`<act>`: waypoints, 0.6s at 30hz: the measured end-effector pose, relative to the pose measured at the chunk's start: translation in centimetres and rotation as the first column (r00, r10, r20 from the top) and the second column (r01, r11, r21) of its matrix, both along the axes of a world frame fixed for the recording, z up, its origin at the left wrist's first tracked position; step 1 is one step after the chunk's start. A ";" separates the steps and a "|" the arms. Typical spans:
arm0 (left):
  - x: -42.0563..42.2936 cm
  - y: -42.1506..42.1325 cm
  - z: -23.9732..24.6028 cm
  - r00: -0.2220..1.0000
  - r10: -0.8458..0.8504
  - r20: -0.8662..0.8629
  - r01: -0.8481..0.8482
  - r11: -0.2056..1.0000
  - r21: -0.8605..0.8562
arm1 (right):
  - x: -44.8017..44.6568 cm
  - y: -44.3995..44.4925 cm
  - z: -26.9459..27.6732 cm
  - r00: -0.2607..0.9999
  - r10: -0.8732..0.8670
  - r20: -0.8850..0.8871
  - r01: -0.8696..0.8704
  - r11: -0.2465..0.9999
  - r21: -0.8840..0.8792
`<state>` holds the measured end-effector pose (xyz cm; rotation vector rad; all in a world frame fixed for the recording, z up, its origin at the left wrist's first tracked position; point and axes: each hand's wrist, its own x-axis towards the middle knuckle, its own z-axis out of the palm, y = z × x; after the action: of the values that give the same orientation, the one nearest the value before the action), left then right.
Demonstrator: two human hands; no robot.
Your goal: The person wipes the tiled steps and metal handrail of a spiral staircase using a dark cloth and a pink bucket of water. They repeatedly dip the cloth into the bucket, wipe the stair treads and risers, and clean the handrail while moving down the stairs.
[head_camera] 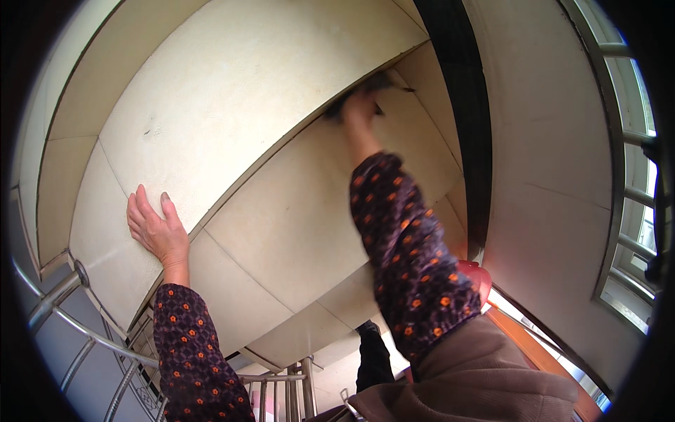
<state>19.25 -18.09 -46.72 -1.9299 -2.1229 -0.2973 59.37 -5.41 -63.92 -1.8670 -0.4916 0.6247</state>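
Observation:
My left hand (161,229) rests palm down on the pale tiled stair tread (227,89), close to its front edge, with the thumb apart from the fingers and nothing held. Further up and to the right, my right hand (359,108) is blurred. It grips a dark cloth (377,83) against the corner where the riser under that edge meets the lower tread (295,195). Parts of the cloth stick out on both sides of the hand, and its full shape cannot be made out. Both arms wear dark sleeves with orange flowers.
A metal stair railing (52,298) runs along the left and continues below. A black skirting band (469,132) borders the wall at right, beside a barred window (638,195). A red plastic object (477,279) is partly hidden behind my right sleeve.

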 end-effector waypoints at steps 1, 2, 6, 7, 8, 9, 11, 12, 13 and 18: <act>-0.1 0.0 -0.1 1.000 0.013 0.003 -0.013 1.000 -0.016 | -3.0 -1.9 -0.6 0.985 0.063 0.160 -0.063 0.998 -0.007; -0.1 0.0 0.0 1.000 0.004 -0.004 -0.004 1.000 -0.007 | -5.2 -5.1 -0.4 0.945 0.142 0.295 -0.133 0.990 -0.050; -0.1 0.1 0.0 1.000 0.001 -0.013 -0.001 1.000 -0.003 | -6.8 -14.2 2.5 0.470 0.845 -0.255 -0.882 0.462 -0.094; -0.1 0.2 0.1 1.000 -0.012 -0.013 0.012 1.000 0.008 | -5.0 -15.5 3.8 0.342 0.939 -0.045 -0.940 0.342 0.006; -0.2 0.1 0.1 1.000 -0.017 -0.013 0.017 1.000 0.014 | -3.1 -14.6 4.7 0.453 0.890 -0.059 -0.887 0.443 -0.126; -0.2 0.1 0.1 1.000 -0.017 -0.006 0.017 1.000 0.008 | 0.1 -12.8 5.6 0.567 0.823 0.048 -0.808 0.566 -0.160; -0.4 0.0 0.1 1.000 -0.021 -0.002 0.021 1.000 0.000 | 6.3 -8.6 7.0 0.880 0.431 0.200 -0.424 0.902 -0.076; -0.5 0.1 0.0 1.000 -0.015 0.002 0.015 1.000 0.003 | 8.7 -6.6 7.5 0.941 0.335 0.051 -0.337 0.941 0.043; -0.6 0.0 0.0 1.000 -0.009 0.005 0.009 1.000 -0.003 | 10.6 -4.7 7.7 0.963 0.246 -0.111 -0.229 0.963 0.145; -1.0 -0.1 -0.1 1.000 -0.020 0.004 0.020 1.000 0.011 | 2.4 -2.4 4.5 0.998 0.021 -0.064 -0.013 0.992 0.125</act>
<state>18.28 -18.15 -46.87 -1.9472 -2.1013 -0.3162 61.78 -7.77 -59.45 -1.7209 -0.4938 0.6497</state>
